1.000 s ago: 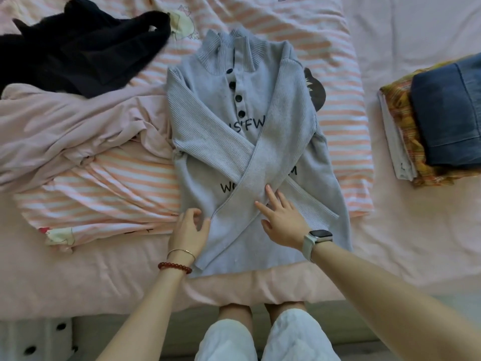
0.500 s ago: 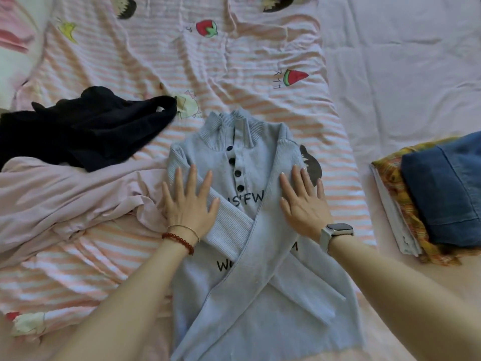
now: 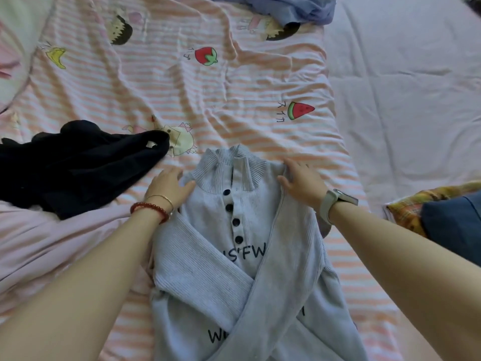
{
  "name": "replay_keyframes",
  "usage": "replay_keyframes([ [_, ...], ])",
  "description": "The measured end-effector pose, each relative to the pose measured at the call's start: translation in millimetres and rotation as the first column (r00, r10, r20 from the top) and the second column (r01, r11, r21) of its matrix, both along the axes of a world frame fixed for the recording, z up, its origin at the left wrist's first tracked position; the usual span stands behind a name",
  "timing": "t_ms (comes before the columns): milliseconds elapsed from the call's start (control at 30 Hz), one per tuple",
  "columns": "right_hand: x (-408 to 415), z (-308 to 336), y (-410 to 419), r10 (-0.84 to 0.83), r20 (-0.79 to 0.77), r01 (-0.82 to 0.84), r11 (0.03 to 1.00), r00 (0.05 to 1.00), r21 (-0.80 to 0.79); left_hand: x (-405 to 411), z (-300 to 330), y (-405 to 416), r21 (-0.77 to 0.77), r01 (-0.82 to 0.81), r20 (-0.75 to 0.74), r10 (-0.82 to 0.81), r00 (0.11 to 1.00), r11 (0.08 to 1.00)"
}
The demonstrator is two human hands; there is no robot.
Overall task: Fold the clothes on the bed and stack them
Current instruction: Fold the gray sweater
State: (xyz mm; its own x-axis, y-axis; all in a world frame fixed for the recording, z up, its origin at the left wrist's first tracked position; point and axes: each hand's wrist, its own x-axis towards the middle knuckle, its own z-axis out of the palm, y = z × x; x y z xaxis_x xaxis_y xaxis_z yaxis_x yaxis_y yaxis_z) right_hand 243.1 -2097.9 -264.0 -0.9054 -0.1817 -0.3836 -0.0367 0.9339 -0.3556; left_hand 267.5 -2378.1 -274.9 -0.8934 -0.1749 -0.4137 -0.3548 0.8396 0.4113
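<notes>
Fingers (image 3: 182, 185) of the left hand (image 3: 166, 187) are laid at the left shoulder of the grey sweater (image 3: 234, 269), curling over its edge, though whether cloth is actually pinched cannot be told. At the far left, a black garment (image 3: 78, 165) and a pale pink garment (image 3: 52, 243) are seen crumpled and unfolded on the bed (image 3: 403, 113). The sweater is spread face up in the middle, on the striped sheet (image 3: 182, 87), with both sleeves already crossed over the chest. Its right shoulder is gripped by the right hand (image 3: 302, 183), with the thumb tucked under the knit. Further right, a small stack (image 3: 442, 217) of folded pieces is partly shown. A blue garment (image 3: 286, 9) is bunched at the top edge. The task is judged roughly midway: the sweater's final fold and the loose garments are left.
</notes>
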Motion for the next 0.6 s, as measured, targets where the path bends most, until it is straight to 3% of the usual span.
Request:
replay_keyframes([
  [133, -9, 11, -5, 0.035, -0.023, -0.037, 0.997, 0.999, -0.066, -7, 7, -3, 0.110, 0.051, -0.092, -0.041, 0.995, 0.993],
  [233, 5, 20, -3, 0.015, -0.181, -0.042, 0.988, 0.983, -0.147, 8, 16, 3, 0.077, 0.100, -0.235, -0.079, 0.969, 0.992],
  [400, 64, 36, 10, -0.010, -0.413, -0.079, 0.977, 0.911, -0.199, 74, 43, 9, -0.051, 0.152, -0.570, -0.154, 0.807, 0.987],
  [600, 165, 49, 44, 0.172, -0.482, -0.275, 0.949, 0.859, -0.152, 184, 54, 6, -0.016, 0.337, -0.671, -0.260, 0.694, 0.941],
])
